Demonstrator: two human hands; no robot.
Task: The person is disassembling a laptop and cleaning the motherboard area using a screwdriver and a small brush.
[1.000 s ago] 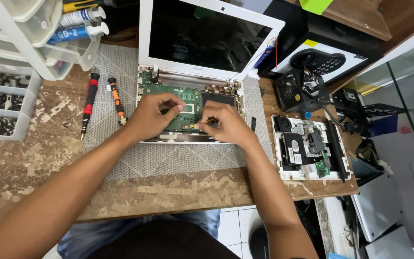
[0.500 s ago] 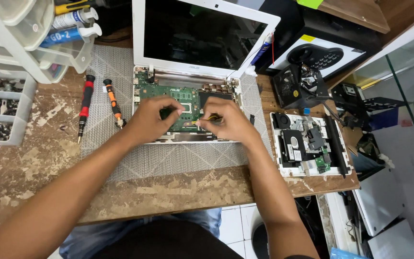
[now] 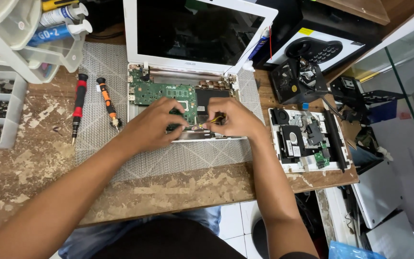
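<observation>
Laptop: your opened white laptop [image 3: 188, 103] lies on the grey mat [image 3: 97, 72], green board bared.
Right hand: your right hand [image 3: 233, 120] pinches a small yellow-tipped part.
Left hand: your left hand [image 3: 152, 127] rests curled on the board, holding nothing visible.
Labels: a blue tube [image 3: 56, 32] upper left; a yellow sticker [image 3: 306, 31] on the white box.

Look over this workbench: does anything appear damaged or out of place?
The wooden benchtop is badly worn, its surface flaked off in pale patches. The white laptop lies opened up, green circuit board bare under both hands.

Opened white laptop [image 3: 195, 72]: screen upright at 12 o'clock, base uncovered, green circuit board [image 3: 161, 93] exposed, lying on grey mat.
</observation>
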